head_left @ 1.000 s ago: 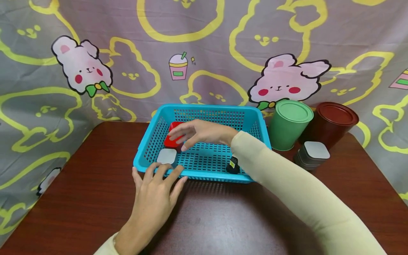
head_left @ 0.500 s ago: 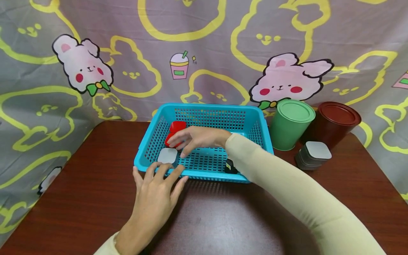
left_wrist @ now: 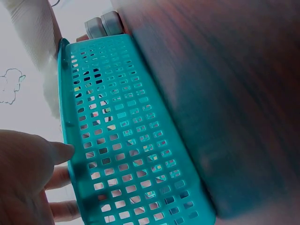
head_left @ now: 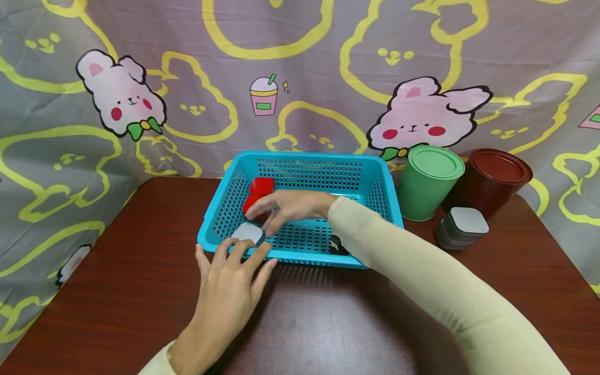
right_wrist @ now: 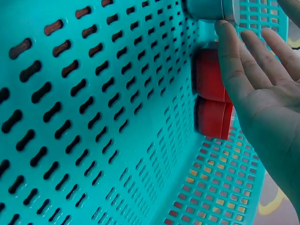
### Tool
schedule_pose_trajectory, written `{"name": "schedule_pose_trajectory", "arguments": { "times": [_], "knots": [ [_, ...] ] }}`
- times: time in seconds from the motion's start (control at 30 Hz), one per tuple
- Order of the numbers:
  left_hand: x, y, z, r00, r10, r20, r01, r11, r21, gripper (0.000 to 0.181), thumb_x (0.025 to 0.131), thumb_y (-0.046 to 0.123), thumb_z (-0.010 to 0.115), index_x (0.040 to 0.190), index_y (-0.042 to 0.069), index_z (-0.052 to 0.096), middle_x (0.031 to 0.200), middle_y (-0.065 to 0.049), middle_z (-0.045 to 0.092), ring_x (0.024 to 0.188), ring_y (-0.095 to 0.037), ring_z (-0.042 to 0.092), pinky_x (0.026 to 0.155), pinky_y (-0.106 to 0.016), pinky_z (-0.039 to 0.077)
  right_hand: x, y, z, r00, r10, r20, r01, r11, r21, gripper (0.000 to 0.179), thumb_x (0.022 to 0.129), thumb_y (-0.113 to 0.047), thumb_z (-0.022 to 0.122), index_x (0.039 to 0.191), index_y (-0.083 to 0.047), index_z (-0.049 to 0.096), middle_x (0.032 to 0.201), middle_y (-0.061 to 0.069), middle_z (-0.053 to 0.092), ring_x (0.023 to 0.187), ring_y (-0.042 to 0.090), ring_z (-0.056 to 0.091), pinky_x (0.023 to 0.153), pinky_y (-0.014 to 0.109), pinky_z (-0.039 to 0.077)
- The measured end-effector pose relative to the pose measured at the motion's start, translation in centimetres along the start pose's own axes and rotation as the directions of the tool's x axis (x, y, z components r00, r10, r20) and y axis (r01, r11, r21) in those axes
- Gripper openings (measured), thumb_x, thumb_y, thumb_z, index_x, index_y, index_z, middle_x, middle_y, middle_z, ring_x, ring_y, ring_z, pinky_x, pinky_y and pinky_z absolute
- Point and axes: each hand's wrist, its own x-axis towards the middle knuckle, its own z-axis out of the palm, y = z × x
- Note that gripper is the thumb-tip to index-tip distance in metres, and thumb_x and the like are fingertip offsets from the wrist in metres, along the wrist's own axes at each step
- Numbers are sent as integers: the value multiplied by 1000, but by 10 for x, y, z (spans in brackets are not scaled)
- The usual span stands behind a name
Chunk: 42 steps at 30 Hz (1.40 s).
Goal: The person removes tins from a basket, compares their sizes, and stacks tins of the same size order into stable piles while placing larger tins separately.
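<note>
A turquoise plastic basket (head_left: 309, 256) stands on the table, and my left hand (head_left: 228, 291) holds its front rim at the left, the thumb outside and the other fingers reaching over. My right hand (head_left: 295, 204) is down in the basket's left half, palm facing sideways, fingers loosely extended. One of its fingertips is right at a small grey tin (head_left: 247, 233), whose light lid sits slightly tilted near the front left corner. Just behind lie two red boxes (right_wrist: 213, 77), partly covered by the right hand in the head view.
A small black item (head_left: 336, 245) lies in the basket near the right forearm. On the table at right stand a green can (head_left: 424, 192), a dark red can (head_left: 492, 182) and stacked grey tins (head_left: 461, 229). A patterned cloth (head_left: 300, 78) hangs behind.
My right hand has lowered toward the front left of the basket. The grey tin has turned and tilted a little. My left hand keeps its place on the rim.
</note>
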Motion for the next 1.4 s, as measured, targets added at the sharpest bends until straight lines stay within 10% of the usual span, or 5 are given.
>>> {"name": "schedule_pose_trajectory", "arguments": {
  "times": [0.37,1.4],
  "knots": [
    [0,-1,1,1000,13,-14,-13,1000,-16,35,104,47,62,119,20,79,110,-11,74,114,-46,64,96,-94,26,11,-1,5,999,23,39,-23,1000,-2,66,93,2,69,155,-8,50,159,6,51,138,25,57,103,32,57],
    [0,-1,1,1000,17,-24,-18,1000,-13,29,93,35,80,118,21,79,106,-8,73,112,-42,63,95,-94,27,23,4,7,992,64,108,-50,991,-127,67,90,5,64,153,-13,54,141,4,56,115,22,58,90,30,57]
  ]
}}
